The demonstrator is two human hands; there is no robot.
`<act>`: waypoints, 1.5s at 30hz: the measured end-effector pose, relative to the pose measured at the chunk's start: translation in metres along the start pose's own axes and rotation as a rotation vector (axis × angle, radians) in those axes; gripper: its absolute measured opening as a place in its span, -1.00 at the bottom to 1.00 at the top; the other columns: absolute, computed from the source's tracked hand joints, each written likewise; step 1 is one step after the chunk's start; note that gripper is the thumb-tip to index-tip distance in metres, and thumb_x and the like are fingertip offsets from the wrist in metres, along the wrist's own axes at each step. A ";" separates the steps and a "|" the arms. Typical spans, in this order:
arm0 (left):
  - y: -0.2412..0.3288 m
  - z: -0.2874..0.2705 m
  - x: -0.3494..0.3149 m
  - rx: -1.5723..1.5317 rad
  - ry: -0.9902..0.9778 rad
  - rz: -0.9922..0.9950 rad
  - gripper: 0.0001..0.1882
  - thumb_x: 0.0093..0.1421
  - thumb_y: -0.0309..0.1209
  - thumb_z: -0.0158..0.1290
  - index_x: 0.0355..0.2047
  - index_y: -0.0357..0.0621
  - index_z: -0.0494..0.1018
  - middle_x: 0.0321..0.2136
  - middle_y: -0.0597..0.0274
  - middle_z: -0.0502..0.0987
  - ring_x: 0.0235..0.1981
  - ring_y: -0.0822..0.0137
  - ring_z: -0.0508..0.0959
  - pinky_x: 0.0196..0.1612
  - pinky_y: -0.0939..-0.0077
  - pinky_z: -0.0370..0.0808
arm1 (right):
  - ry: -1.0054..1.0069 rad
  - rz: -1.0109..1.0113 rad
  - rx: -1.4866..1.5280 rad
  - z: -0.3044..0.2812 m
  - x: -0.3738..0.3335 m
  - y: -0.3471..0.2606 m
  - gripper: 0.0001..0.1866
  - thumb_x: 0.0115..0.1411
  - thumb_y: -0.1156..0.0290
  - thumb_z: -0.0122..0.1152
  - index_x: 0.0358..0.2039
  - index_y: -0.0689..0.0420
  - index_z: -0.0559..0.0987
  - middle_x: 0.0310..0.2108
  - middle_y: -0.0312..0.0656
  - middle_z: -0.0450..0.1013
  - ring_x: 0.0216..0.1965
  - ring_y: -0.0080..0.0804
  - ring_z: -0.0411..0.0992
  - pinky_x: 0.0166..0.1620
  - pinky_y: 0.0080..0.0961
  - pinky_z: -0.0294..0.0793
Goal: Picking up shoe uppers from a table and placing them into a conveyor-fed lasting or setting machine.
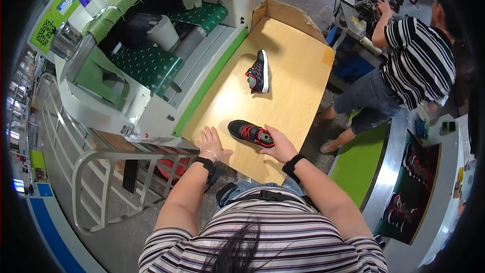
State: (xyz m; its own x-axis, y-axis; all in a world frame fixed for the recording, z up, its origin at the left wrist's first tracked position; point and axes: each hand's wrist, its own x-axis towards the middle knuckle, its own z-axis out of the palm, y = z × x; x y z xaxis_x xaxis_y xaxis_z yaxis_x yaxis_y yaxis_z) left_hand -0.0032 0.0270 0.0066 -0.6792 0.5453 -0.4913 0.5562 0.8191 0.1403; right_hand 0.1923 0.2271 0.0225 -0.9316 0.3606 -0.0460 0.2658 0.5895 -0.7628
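A black sneaker with red laces (pixel 246 132) rests upright on the wooden table (pixel 298 78), its toe pointing left. Around its heel end my right hand (pixel 280 145) is closed, thumb at the collar. My left hand (pixel 211 142) lies with fingers spread at the table's left front edge, holding nothing, a little way from the shoe's toe. Farther back on the same board, a second black sneaker (pixel 259 73) lies on its side, its white sole facing right.
On the left stands a white machine with a perforated green conveyor belt (pixel 146 68). A metal rack (pixel 108 172) is beside my left arm. At right, a person in a striped shirt (pixel 419 58) works at equipment; more sneakers (pixel 401 210) lie on a dark belt.
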 end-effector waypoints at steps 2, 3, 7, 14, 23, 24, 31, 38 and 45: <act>0.000 -0.030 0.022 -0.151 -0.196 -0.010 0.02 -0.02 0.12 0.21 0.33 -0.07 0.05 0.30 -0.23 0.03 0.32 -0.19 0.06 0.28 -0.13 0.07 | -0.072 -0.002 0.020 0.003 0.015 -0.001 -0.05 -0.14 0.27 0.50 0.24 0.25 0.22 0.08 0.16 0.36 0.11 0.05 0.34 0.16 -0.31 0.33; 0.001 -0.039 0.043 -0.250 -0.119 0.001 -0.19 0.05 0.06 0.17 0.19 -0.18 0.28 0.17 -0.23 0.24 0.21 -0.13 0.28 0.23 0.10 0.23 | -0.115 0.047 -0.002 0.003 0.023 -0.003 -0.07 -0.14 0.29 0.49 0.24 0.23 0.24 0.05 0.15 0.39 0.08 0.05 0.36 0.13 -0.29 0.36; 0.060 -0.072 0.108 -0.475 0.206 0.102 -0.17 0.07 0.10 0.14 0.18 -0.26 0.29 0.12 -0.29 0.33 0.14 -0.11 0.37 0.19 0.25 0.31 | -0.150 0.138 0.019 -0.011 0.028 0.001 -0.37 -0.11 0.27 0.39 0.02 0.15 0.42 -0.19 0.09 0.50 -0.14 0.05 0.48 -0.09 -0.22 0.47; 0.171 -0.053 0.209 -0.958 0.149 -0.161 0.11 -0.16 0.03 0.37 0.20 -0.47 0.08 -0.05 -0.26 0.47 -0.11 -0.01 0.56 -0.07 0.26 0.51 | 0.319 0.430 0.175 -0.056 -0.041 0.043 -0.36 -0.09 0.31 0.42 0.01 0.23 0.41 -0.16 0.10 0.50 -0.12 0.01 0.50 -0.06 -0.27 0.48; 0.222 -0.031 0.210 -0.966 0.506 0.393 -0.08 -0.18 -0.44 0.26 0.24 -0.16 0.12 0.14 -0.18 0.21 0.18 -0.06 0.26 0.26 0.21 0.21 | 0.585 0.569 0.542 -0.073 -0.008 0.070 -0.44 0.00 0.39 0.42 0.00 0.28 0.42 -0.16 -0.12 0.49 -0.14 -0.38 0.44 -0.01 -0.46 0.41; 0.224 -0.041 0.204 -1.128 0.374 0.380 -0.11 -0.15 -0.50 0.28 0.22 -0.15 0.13 0.12 -0.14 0.25 0.14 -0.02 0.31 0.24 0.26 0.26 | 0.599 0.560 0.579 -0.076 -0.001 0.067 -0.47 0.02 0.43 0.40 0.00 0.27 0.43 -0.15 -0.16 0.49 -0.14 -0.43 0.44 -0.01 -0.49 0.40; 0.121 -0.164 0.061 -1.714 0.564 0.217 -0.18 0.05 -0.56 0.20 0.28 -0.16 0.03 0.06 0.09 0.30 0.04 0.27 0.36 0.17 0.36 0.29 | 0.487 0.156 0.482 -0.124 0.110 -0.022 -0.20 0.03 0.38 0.42 0.20 0.24 0.16 0.01 -0.05 0.35 0.02 -0.31 0.35 0.11 -0.42 0.33; 0.001 -0.242 0.062 -0.983 1.380 -0.143 -0.07 0.10 -0.42 0.18 0.34 -0.29 -0.17 0.22 -0.26 0.11 0.25 -0.06 0.16 0.30 0.21 0.08 | 0.460 -0.381 0.158 -0.135 0.338 -0.170 -0.15 0.06 0.30 0.33 0.33 -0.02 0.11 0.09 0.08 0.37 0.06 0.01 0.40 0.08 -0.22 0.39; 0.000 -0.208 0.056 -0.722 1.223 -0.003 -0.15 0.28 -0.24 0.01 0.35 -0.40 -0.21 0.36 -0.26 -0.20 0.39 -0.15 -0.13 0.37 0.17 -0.09 | 0.369 -0.237 -0.142 -0.054 0.406 -0.160 -0.21 0.25 0.21 0.07 0.39 0.01 -0.07 0.32 0.15 0.04 0.23 0.17 0.18 0.23 -0.12 0.20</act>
State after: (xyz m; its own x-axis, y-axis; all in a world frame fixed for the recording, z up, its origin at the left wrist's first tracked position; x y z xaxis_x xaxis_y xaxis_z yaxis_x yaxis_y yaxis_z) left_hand -0.1408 0.0941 0.1584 -0.8667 0.0466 0.4967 0.4438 0.5268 0.7249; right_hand -0.2152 0.3183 0.1613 -0.8267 0.4224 0.3716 0.1117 0.7706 -0.6274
